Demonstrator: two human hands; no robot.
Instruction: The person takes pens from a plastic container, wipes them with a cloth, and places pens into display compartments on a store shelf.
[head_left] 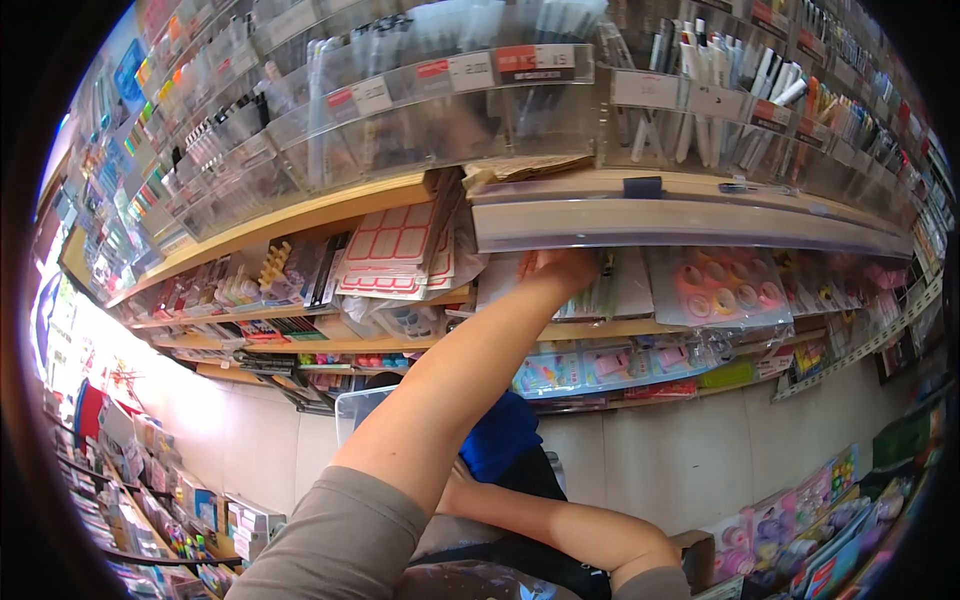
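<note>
My left hand (568, 268) reaches into a shelf under a clear-edged ledge. Its fingertips are hidden under that ledge, so their grip does not show. Beside it hang clear packets with slim green items (606, 285). To its right lies a clear bag of pink and orange rings (728, 285). My right hand (458, 492) is low against my body, mostly covered by my left arm. Near it are a blue cloth-like thing (500, 435) and a clear plastic box (358, 408), whose lower part is also covered by the arm.
Clear pen racks (440, 110) with price tags rise above the ledge (690, 222). Red-bordered label sheets (390, 250) stick out at the left. Blue-backed toy packs (600, 365) sit on a lower shelf. More goods (790, 530) stand behind on the tiled floor (650, 460).
</note>
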